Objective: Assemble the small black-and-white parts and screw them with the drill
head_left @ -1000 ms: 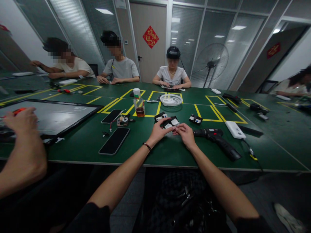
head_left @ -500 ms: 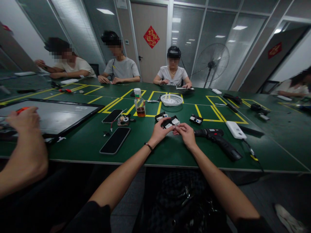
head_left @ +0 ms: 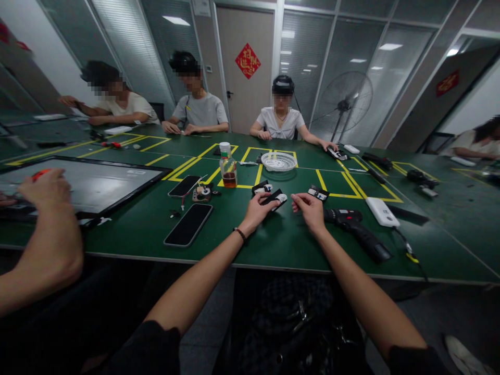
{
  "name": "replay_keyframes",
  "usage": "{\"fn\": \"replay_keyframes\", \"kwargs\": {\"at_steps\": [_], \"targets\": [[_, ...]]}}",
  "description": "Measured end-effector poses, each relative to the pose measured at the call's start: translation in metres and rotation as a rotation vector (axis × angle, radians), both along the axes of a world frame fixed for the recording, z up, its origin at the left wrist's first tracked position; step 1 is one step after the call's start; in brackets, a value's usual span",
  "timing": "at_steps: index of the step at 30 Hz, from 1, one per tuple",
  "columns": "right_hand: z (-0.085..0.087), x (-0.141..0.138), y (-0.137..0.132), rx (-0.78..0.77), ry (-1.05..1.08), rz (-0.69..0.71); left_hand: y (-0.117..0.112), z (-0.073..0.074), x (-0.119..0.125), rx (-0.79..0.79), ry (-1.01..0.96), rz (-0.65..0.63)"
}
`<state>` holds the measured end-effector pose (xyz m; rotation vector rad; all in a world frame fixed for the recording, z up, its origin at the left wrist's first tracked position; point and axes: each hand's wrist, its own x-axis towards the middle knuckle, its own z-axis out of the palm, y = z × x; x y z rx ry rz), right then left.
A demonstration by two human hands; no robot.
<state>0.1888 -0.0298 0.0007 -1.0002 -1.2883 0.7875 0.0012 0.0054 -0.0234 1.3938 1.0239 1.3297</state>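
Note:
My left hand [head_left: 257,212] is closed on a small flat black part with a white patch [head_left: 279,198], held just above the green table. A little to the right, my right hand [head_left: 311,209] is apart from that part, thumb and fingertips pinched together. Whatever is in the pinch, if anything, is too small to make out. Another black part with white patches [head_left: 262,188] lies just behind my left hand, and a similar one [head_left: 318,193] is behind my right hand. Beside my right wrist lies a black cordless drill [head_left: 357,229].
Left of my hands lie a phone [head_left: 188,225], a second phone [head_left: 185,186] and a small motor-like part [head_left: 202,192]. Beyond stand a bottle [head_left: 228,169] and white basket [head_left: 278,162]. A co-worker's arm [head_left: 54,229] reaches over a large panel [head_left: 97,190]. A white power bank [head_left: 382,212] sits right.
My right hand has moved right, away from the black part, which has turned in my left hand. Across the table, a person's arm has stretched out toward the right side.

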Motion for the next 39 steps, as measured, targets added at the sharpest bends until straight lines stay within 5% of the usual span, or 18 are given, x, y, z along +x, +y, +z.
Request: {"fn": "replay_keyframes", "kwargs": {"at_steps": [6,18,25,39], "targets": [[0.013,0.002,0.006,0.007,-0.112,0.024,0.000,-0.003,0.000,-0.037,0.008,-0.058],[0.021,0.003,-0.001,-0.131,0.026,0.390,0.000,-0.002,-0.001,0.009,0.025,-0.061],[0.027,0.004,0.000,0.101,-0.308,0.125,-0.002,0.000,-0.001,0.047,0.066,-0.056],[0.028,-0.003,-0.004,0.220,-0.482,0.110,-0.003,0.001,0.000,0.016,0.054,-0.097]]}}
